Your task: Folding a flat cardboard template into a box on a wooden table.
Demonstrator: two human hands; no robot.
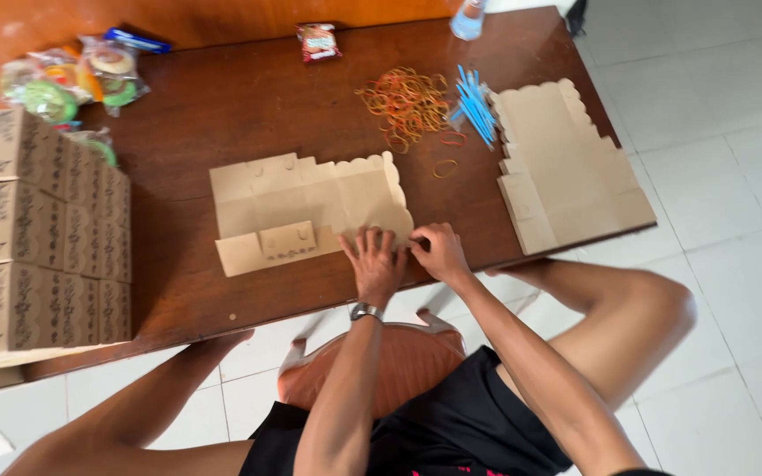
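A flat, unfolded brown cardboard box blank [310, 207] with a scalloped edge lies on the dark wooden table [249, 106]. My left hand [374, 263], with a watch on the wrist, presses down on the blank's near right corner, fingers spread. Right beside it, my right hand [438, 251] pinches the same corner flap. Both hands touch the cardboard near the table's front edge.
A stack of flat box blanks [566, 167] lies at the right. Folded patterned boxes [37, 229] are stacked at the left. Rubber bands [407, 101], blue straws [476, 106], wrapped snacks [72, 75] and a small red packet [318, 41] sit farther back.
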